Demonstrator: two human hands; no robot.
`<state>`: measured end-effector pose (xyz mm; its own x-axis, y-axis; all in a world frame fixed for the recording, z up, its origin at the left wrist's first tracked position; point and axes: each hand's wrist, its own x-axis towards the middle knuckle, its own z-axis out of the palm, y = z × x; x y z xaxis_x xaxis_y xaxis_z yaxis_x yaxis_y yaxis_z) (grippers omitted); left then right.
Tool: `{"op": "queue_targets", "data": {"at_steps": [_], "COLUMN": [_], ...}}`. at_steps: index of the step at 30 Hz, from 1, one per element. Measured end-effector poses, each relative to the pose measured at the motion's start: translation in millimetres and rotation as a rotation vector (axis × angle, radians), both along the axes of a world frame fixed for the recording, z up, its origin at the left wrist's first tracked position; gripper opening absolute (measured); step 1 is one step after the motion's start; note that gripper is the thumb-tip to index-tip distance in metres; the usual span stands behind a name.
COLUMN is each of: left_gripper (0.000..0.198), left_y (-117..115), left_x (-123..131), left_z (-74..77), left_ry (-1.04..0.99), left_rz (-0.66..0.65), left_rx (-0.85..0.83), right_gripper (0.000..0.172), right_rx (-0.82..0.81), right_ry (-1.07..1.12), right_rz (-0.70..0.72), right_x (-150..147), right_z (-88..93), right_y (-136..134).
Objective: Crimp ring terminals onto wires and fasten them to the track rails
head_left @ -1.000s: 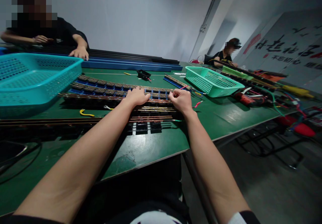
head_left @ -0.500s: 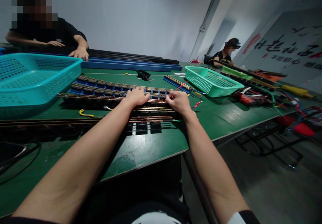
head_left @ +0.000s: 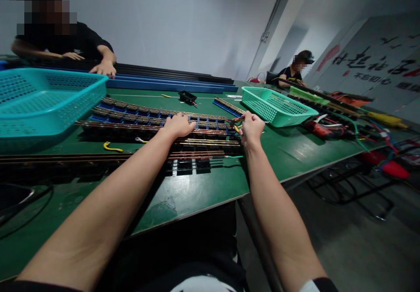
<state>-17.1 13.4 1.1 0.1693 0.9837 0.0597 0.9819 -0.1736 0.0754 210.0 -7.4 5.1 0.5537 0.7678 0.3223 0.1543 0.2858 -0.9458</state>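
My left hand (head_left: 179, 126) lies over the curved conductor rails (head_left: 141, 119), fingers spread on the metal strips and the blue holders beneath. At the rails' right-hand end, my right hand (head_left: 252, 128) is closed in a pinch on short coloured wires (head_left: 236, 126). Red and yellow show beside its fingers; the fingertips are partly hidden. Nearer to me lies another set of copper strips (head_left: 200, 154) on black holders, with a green wire (head_left: 234, 156) at its end. A yellow wire (head_left: 112, 147) with a lug rests to the left.
A turquoise basket (head_left: 88, 93) stands at the left and a green basket (head_left: 278, 112) at the right. Red-handled pliers (head_left: 324, 128) lie past it. Blue and black profiles (head_left: 170, 82) run along the back, where a co-worker's hand (head_left: 104, 69) rests. Another person sits farther right.
My right hand has moved right and slightly up, away from the rail ends, and the coloured wires there have shifted. My left hand stays in place.
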Motion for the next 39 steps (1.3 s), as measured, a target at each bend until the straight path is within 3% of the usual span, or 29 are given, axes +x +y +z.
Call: {"op": "queue_targets", "data": {"at_steps": [6, 16, 21, 27, 34, 39], "left_gripper": [0.067, 0.066, 0.066, 0.067, 0.067, 0.067], "left_y": [0.2, -1.9, -1.4, -0.1, -1.2, -2.3], "left_x": [0.3, 1.0, 0.9, 0.0, 0.3, 0.9], "left_z": [0.3, 2.6, 2.2, 0.2, 0.8, 1.7], "left_ry": [0.002, 0.002, 0.0, -0.002, 0.005, 0.003], "left_rz": [0.001, 0.007, 0.017, 0.01, 0.015, 0.014], "left_rx": [0.002, -0.01, -0.014, 0.0, 0.004, 0.004], "right_gripper": [0.018, 0.021, 0.018, 0.024, 0.03, 0.03], "right_rx": [-0.019, -0.053, 0.067, 0.289, 0.276, 0.27], "right_ry": [0.382, 0.494, 0.269, -0.085, -0.15, -0.138], "right_rz": [-0.008, -0.014, 0.012, -0.129, -0.221, -0.221], "right_x": [-3.8, 6.2, -2.0, 2.2, 6.0, 6.2], "right_z": [8.5, 8.0, 10.7, 6.4, -13.7, -17.0], "right_y": [-5.4, -2.7, -8.2, -30.1, -66.6, -69.8]}}
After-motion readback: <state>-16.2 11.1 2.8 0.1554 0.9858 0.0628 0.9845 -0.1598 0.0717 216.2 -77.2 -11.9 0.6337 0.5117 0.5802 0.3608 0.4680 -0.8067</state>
